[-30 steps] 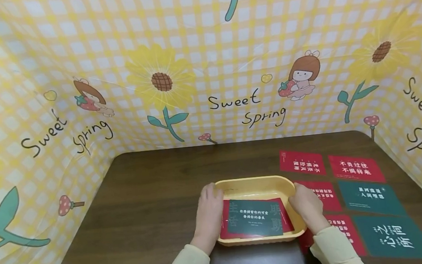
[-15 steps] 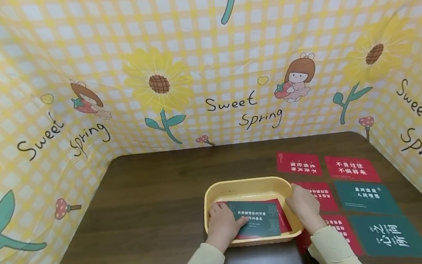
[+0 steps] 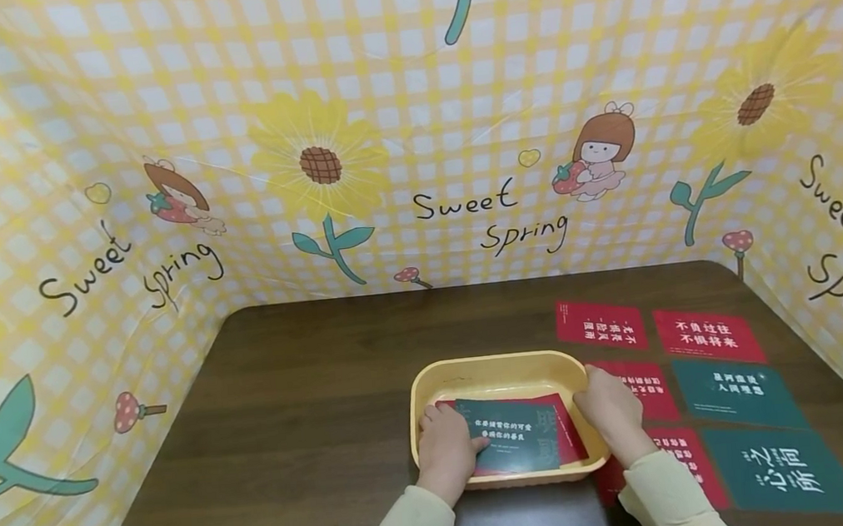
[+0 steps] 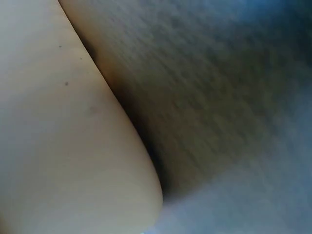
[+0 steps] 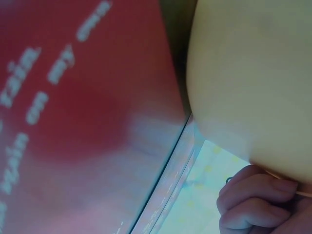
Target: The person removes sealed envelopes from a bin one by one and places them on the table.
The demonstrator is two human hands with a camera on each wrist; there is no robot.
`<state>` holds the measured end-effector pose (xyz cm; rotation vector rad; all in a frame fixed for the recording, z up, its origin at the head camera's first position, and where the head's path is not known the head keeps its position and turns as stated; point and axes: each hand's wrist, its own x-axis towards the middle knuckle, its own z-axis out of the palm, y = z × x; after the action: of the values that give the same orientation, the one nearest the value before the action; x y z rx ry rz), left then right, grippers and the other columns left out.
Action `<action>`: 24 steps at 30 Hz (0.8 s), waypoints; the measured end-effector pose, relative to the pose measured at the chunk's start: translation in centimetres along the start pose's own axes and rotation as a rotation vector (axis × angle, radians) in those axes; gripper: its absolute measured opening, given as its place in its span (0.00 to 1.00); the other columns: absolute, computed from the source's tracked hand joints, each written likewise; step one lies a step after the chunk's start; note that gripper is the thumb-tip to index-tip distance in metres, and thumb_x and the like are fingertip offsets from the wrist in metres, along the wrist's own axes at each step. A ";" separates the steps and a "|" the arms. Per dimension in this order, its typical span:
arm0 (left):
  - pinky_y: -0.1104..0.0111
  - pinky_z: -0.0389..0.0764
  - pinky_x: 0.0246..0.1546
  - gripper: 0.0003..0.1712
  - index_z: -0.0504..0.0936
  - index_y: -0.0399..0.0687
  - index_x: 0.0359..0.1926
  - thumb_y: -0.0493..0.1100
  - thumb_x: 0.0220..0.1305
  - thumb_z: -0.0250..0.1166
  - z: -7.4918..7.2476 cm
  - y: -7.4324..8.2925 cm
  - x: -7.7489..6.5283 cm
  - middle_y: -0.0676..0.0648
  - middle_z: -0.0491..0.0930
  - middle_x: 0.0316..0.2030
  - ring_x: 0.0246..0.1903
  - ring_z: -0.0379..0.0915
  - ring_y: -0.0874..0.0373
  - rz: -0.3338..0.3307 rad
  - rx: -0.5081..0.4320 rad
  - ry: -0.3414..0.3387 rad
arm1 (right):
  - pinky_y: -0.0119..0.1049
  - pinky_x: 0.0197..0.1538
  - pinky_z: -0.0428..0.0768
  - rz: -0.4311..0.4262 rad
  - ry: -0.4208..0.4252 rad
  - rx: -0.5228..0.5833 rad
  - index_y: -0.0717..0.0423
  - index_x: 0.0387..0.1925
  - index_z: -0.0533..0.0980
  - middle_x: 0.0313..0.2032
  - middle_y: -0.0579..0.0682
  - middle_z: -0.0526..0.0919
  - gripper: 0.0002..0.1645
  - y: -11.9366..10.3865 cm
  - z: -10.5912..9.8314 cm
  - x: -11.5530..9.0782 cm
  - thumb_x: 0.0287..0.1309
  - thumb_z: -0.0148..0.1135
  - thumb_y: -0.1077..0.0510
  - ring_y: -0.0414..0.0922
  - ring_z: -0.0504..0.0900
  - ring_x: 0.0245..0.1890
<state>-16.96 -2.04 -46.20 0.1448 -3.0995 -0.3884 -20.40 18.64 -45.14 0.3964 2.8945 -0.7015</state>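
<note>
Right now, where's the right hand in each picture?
Head: low, right of centre; the right hand grips the tray.
Left wrist: not there.
Right wrist: right side, fingers bottom right.
Landmark: head and right wrist both show a red card beside it; which one, I can't tell.

A booth-like, screened-off workspace: yellow-and-white checked cloth (image 3: 446, 119) printed with sunflowers (image 3: 320, 165) encloses three sides of a dark-brown, wood-grain bench (image 3: 292, 416).
</note>
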 end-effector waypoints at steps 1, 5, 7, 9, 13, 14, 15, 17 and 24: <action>0.62 0.81 0.35 0.44 0.72 0.25 0.47 0.58 0.43 0.75 0.1 0.0 0.0 0.37 0.70 0.35 0.33 0.65 0.50 0.003 0.004 0.001 | 0.49 0.33 0.77 0.000 0.000 0.000 0.66 0.61 0.67 0.50 0.67 0.79 0.33 0.0 0.0 0.0 0.53 0.56 0.60 0.54 0.79 0.36; 0.61 0.81 0.35 0.43 0.72 0.25 0.46 0.59 0.44 0.74 0.2 -0.1 0.0 0.36 0.70 0.35 0.34 0.66 0.49 0.009 -0.018 0.008 | 0.49 0.33 0.78 0.000 0.000 0.000 0.67 0.61 0.67 0.50 0.67 0.79 0.33 0.0 0.0 0.0 0.53 0.57 0.60 0.54 0.78 0.35; 0.61 0.81 0.36 0.45 0.72 0.24 0.47 0.61 0.45 0.73 0.2 -0.2 0.0 0.36 0.70 0.36 0.35 0.65 0.49 0.006 -0.036 0.009 | 0.49 0.33 0.77 -0.002 0.001 0.003 0.67 0.60 0.68 0.49 0.67 0.79 0.32 0.0 0.0 0.0 0.52 0.57 0.60 0.53 0.78 0.35; 0.61 0.81 0.36 0.49 0.71 0.23 0.49 0.65 0.45 0.71 0.1 -0.2 0.0 0.36 0.69 0.36 0.35 0.65 0.49 0.009 -0.035 0.007 | 0.49 0.33 0.77 -0.002 0.003 0.007 0.67 0.59 0.69 0.47 0.67 0.80 0.31 0.0 0.0 0.1 0.52 0.57 0.60 0.53 0.78 0.34; 0.64 0.81 0.34 0.54 0.71 0.22 0.51 0.69 0.42 0.71 0.1 -0.2 -0.1 0.36 0.68 0.37 0.35 0.63 0.49 0.030 0.024 -0.001 | 0.48 0.31 0.77 -0.008 0.006 0.014 0.67 0.57 0.70 0.45 0.66 0.81 0.30 0.1 0.0 0.0 0.51 0.57 0.59 0.53 0.78 0.33; 0.64 0.81 0.33 0.54 0.71 0.22 0.51 0.68 0.41 0.72 0.1 -0.3 -0.1 0.36 0.68 0.37 0.35 0.63 0.50 0.035 0.045 -0.002 | 0.48 0.31 0.76 -0.012 0.006 0.015 0.67 0.57 0.70 0.44 0.66 0.81 0.30 0.1 0.0 0.0 0.51 0.57 0.59 0.52 0.78 0.32; 0.65 0.81 0.33 0.54 0.72 0.22 0.51 0.67 0.41 0.72 0.0 -0.3 -0.2 0.36 0.68 0.37 0.35 0.63 0.50 0.036 0.052 -0.004 | 0.47 0.30 0.76 -0.016 0.007 0.014 0.67 0.57 0.71 0.44 0.66 0.81 0.30 0.1 0.0 0.0 0.51 0.57 0.59 0.52 0.78 0.32; 0.65 0.81 0.33 0.51 0.72 0.23 0.50 0.66 0.42 0.73 0.0 -0.3 -0.1 0.37 0.68 0.37 0.35 0.63 0.50 0.034 0.058 -0.006 | 0.47 0.29 0.75 -0.022 0.009 0.014 0.67 0.56 0.71 0.43 0.65 0.81 0.29 0.1 0.0 0.0 0.51 0.57 0.60 0.52 0.78 0.32; 0.64 0.80 0.34 0.44 0.73 0.24 0.49 0.59 0.46 0.72 -0.1 -0.1 0.1 0.37 0.70 0.36 0.36 0.65 0.50 0.019 0.064 -0.001 | 0.46 0.28 0.75 -0.031 0.015 0.013 0.66 0.54 0.72 0.41 0.64 0.82 0.27 0.1 -0.1 0.0 0.51 0.55 0.60 0.51 0.78 0.31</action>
<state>-17.00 -2.17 -46.14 0.1153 -3.1132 -0.2893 -20.35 18.77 -45.12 0.3605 2.9171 -0.7258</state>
